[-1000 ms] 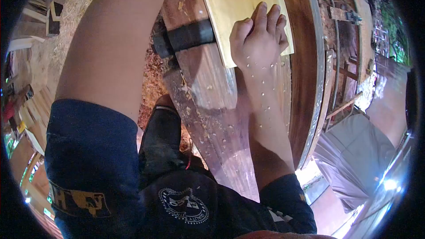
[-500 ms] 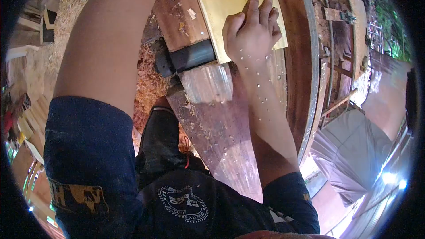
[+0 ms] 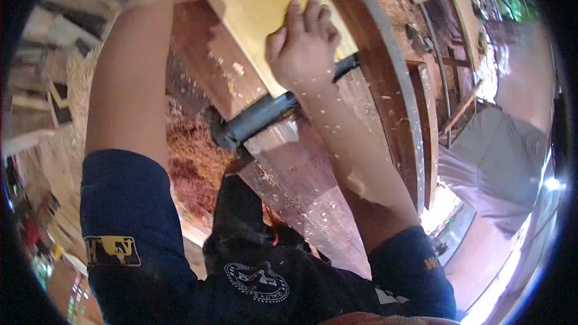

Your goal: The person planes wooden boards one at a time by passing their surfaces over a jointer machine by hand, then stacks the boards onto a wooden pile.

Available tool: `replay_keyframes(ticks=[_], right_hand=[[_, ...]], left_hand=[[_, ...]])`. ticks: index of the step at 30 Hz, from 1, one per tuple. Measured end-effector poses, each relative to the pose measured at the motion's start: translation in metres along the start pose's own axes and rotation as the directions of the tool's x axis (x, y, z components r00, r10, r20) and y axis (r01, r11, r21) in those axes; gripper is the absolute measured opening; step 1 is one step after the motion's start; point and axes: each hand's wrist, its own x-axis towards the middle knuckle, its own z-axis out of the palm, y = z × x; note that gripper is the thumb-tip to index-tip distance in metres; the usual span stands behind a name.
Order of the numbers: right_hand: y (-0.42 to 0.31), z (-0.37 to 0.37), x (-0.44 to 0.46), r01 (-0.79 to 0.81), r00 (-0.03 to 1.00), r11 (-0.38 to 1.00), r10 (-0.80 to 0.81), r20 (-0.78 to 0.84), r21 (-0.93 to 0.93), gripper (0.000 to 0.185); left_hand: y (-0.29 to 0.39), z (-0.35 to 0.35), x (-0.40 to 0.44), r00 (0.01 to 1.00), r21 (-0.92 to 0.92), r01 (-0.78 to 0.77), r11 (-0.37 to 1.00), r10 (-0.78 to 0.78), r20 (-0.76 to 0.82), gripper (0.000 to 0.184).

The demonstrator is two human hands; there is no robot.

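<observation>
My right hand [image 3: 306, 54] rests on the near end of a pale yellow wooden board [image 3: 244, 6], its fingers stretched forward and the thumb out to the left. Wood chips stick to the wrist and forearm. The board lies along a brown wooden machine bed [image 3: 301, 168]. A dark cylindrical roller [image 3: 259, 118] crosses the bed by the board's near end, partly hidden behind my right wrist. My left arm [image 3: 135, 78] reaches up past the top edge of the view, so the left hand is out of sight.
A raised wooden rail [image 3: 385, 84] runs along the bed's right side. Reddish shavings [image 3: 192, 165] lie on the left below the roller, and stacked wood offcuts [image 3: 36, 108] stand farther left. A grey cloth cover [image 3: 494, 156] hangs at the right.
The board and my right hand have moved forward, away from my body, uncovering more of the roller. The whole view has also shifted and turned slightly.
</observation>
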Motion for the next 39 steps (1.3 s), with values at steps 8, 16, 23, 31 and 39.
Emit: replay_keyframes(ticks=[8,16,23,31,39], right_hand=[[-0.019,0.013,0.045,-0.148,0.966,0.987,0.133,0.221,0.055,0.073],[-0.058,-0.041,0.075,-0.194,0.797,0.98,0.14,0.588,0.03,0.089],[-0.069,-0.012,0.077,-0.128,0.854,0.99,0.077,0.515,0.063,0.077],[-0.082,-0.055,0.104,-0.003,0.869,0.999,-0.024,0.494,0.054,0.051],[0.001,-0.14,0.153,-0.049,0.915,0.976,0.13,0.382,-0.213,0.027]], left_hand=[[0.018,-0.011,-0.063,0.937,0.33,0.326,0.886,-0.348,0.01,0.074],[0.073,-0.053,-0.114,0.882,0.009,0.381,0.925,-0.366,0.296,0.072],[0.043,-0.041,-0.124,0.966,-0.122,0.198,0.973,-0.172,0.194,0.066],[0.076,-0.066,-0.116,0.896,-0.466,0.43,0.773,-0.429,0.115,0.068],[0.073,-0.061,-0.116,0.949,-0.358,0.31,0.881,-0.309,0.061,0.07]])
